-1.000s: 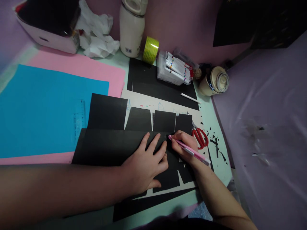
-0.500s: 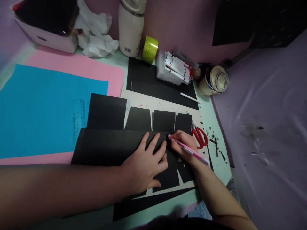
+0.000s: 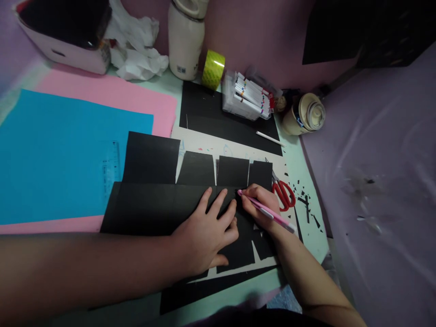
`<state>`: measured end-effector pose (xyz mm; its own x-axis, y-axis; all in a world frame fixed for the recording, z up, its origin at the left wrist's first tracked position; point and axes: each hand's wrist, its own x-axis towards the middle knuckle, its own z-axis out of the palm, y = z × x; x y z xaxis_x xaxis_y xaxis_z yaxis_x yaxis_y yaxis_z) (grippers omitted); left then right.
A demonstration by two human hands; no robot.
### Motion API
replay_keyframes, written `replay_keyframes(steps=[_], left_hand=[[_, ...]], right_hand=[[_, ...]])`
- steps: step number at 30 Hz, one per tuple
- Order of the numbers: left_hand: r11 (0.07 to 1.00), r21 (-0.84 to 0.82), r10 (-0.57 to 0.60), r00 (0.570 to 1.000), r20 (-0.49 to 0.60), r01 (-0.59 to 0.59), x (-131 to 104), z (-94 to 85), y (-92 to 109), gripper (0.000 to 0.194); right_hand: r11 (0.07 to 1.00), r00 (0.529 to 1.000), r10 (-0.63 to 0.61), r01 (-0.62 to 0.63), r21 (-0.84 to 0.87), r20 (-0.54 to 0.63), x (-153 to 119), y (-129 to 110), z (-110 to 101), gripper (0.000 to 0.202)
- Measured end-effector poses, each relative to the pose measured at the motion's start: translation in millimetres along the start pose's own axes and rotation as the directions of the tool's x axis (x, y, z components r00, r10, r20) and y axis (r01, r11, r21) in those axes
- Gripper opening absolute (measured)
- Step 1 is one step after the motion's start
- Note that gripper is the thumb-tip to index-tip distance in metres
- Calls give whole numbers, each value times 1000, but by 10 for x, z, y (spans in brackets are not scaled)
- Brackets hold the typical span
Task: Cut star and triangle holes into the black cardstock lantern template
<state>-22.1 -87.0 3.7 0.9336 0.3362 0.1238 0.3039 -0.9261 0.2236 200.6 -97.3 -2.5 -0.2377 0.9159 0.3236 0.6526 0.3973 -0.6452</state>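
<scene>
My left hand (image 3: 207, 234) lies flat with spread fingers, pressing on the black paper (image 3: 150, 209), which has slits and flaps along its top and bottom edges. In my right hand (image 3: 262, 204) is a pink pen (image 3: 269, 212), its tip down on the black paper just right of my left fingertips. Red-handled scissors (image 3: 284, 195) lie right beside my right hand, their blades partly under a black flap. A pale board (image 3: 200, 141) shows beneath the black paper.
Blue paper (image 3: 61, 159) with a clear ruler (image 3: 111, 168) covers the left. Behind stand a white bottle (image 3: 186, 45), yellow tape (image 3: 213, 70), a marker box (image 3: 247, 97) and a cup (image 3: 296, 122). Black scraps (image 3: 307, 209) lie at right.
The pink pen's tip and my right hand have shifted very slightly to the left and up. My left hand stays in place.
</scene>
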Motion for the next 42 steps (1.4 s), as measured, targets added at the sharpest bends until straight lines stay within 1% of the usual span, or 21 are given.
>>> replay_keyframes(steps=[2,6,10,14,20,23,28,30,33,35,36,37,40,42], left_hand=[[1000,2,-4,1000,0,4,-1,3,1,69],[1000,-4,-5,1000,-6,5,13,0,-3,69],[1000,-7,-2,1000,-4,2,19,-2,-7,69],[1000,-15,-1,1000,0,1,4,-4,-2,69],[1000,-19,-4,1000,7,4,-2,-13,-1,69],[1000,-19,-5,1000,9,5,1,-19,-4,69],[1000,-14,-6,1000,9,6,6,-25,-9,69],[1000,-12,-5,1000,13,5,11,-28,-11,69],[1000,-14,-4,1000,17,4,14,-32,-11,69],[1000,-16,-5,1000,15,5,10,-30,-8,68],[1000,-17,-5,1000,13,5,7,-28,-6,68],[1000,-18,-4,1000,10,4,5,-25,-5,68],[1000,-25,-2,1000,5,2,3,-20,-4,68],[1000,-30,-5,1000,7,5,8,-22,-6,68]], right_hand=[[1000,1000,-3,3,3,0,0,-2,4,16],[999,1000,-4,3,-45,-16,-2,-9,5,17],[1000,1000,1,-1,-17,-2,-8,1,3,15],[999,1000,-4,4,-36,-10,-14,15,3,17],[1000,1000,8,-8,-15,-6,-6,-7,3,16],[999,1000,23,-23,-26,-16,-8,-11,4,15],[998,998,56,-56,-34,8,-22,-6,4,13],[997,998,65,-65,-41,-4,-26,-10,4,14],[993,989,102,-96,62,-103,-22,-22,5,11],[981,973,145,-118,154,-178,-9,-32,3,7],[974,967,164,-127,187,-197,-2,-37,-1,5],[969,963,179,-137,206,-199,6,-42,-7,6],[960,962,223,-189,207,-157,25,-57,-40,11],[949,949,278,-248,195,-149,33,-64,-73,11]])
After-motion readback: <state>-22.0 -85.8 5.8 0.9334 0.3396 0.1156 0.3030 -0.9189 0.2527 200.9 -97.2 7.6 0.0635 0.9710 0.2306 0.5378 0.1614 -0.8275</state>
